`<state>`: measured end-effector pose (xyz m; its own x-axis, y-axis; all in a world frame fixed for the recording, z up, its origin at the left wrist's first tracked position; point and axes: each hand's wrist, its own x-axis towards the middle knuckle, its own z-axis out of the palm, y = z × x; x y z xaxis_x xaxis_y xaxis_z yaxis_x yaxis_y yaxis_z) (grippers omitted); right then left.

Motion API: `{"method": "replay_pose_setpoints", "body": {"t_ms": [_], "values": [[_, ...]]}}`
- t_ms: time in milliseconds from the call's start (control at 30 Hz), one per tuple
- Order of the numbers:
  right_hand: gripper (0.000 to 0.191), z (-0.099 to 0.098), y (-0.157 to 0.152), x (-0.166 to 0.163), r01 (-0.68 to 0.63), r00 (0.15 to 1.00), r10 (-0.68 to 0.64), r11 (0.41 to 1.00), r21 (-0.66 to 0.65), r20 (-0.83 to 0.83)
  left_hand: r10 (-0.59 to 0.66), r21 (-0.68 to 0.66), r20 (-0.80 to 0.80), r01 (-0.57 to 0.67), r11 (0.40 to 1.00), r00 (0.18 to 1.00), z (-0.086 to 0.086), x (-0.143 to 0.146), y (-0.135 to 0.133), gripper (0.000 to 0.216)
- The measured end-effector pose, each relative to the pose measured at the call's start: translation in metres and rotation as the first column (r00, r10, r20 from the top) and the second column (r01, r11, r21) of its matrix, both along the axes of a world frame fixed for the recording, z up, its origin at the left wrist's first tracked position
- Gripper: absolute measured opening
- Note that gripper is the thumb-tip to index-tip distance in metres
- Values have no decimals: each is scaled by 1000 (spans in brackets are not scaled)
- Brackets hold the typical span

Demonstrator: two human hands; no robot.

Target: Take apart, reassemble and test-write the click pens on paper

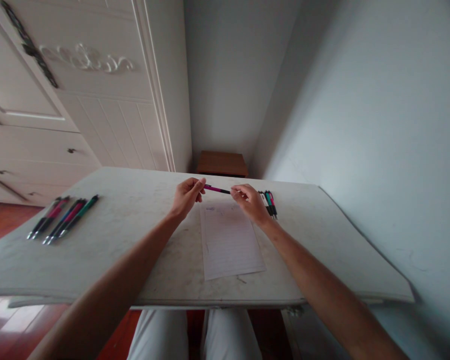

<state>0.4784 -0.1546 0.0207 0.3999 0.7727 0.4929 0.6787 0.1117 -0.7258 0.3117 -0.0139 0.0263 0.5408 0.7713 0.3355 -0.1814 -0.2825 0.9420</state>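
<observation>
A purple and black pen (217, 189) is held level between my two hands, above the far end of a sheet of paper. My left hand (188, 194) pinches its clip end between thumb and fingers. At the black end, the fingertips of my right hand (248, 200) close around the tip. Below lies the lined paper (230, 245), with a little handwriting along its top edge. Just right of my right hand a small group of pens (270, 204), white, teal and pink with black grips, rests side by side, partly covered by the hand.
Several more coloured pens (65, 217) lie slanted on the left of the white table (142, 270). A white cabinet (116, 100) stands behind at the left, a brown wooden stand (222, 162) beyond the far edge. The wall (378, 150) runs along the right side.
</observation>
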Motion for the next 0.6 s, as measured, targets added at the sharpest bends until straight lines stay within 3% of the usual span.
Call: {"method": "replay_pose_setpoints", "body": {"t_ms": [167,333,600], "values": [[44,2,-1,-6,-70,992,70,998,1,-108,-46,11,0,46,999,999,1,0,-3,46],[49,1,-1,-11,-136,975,117,987,-89,-190,-87,3,-1,87,996,996,2,0,-5,45],[49,-4,-1,-8,-44,999,43,991,-129,-6,-19,124,-165,40,992,986,3,-1,-9,51]]}}
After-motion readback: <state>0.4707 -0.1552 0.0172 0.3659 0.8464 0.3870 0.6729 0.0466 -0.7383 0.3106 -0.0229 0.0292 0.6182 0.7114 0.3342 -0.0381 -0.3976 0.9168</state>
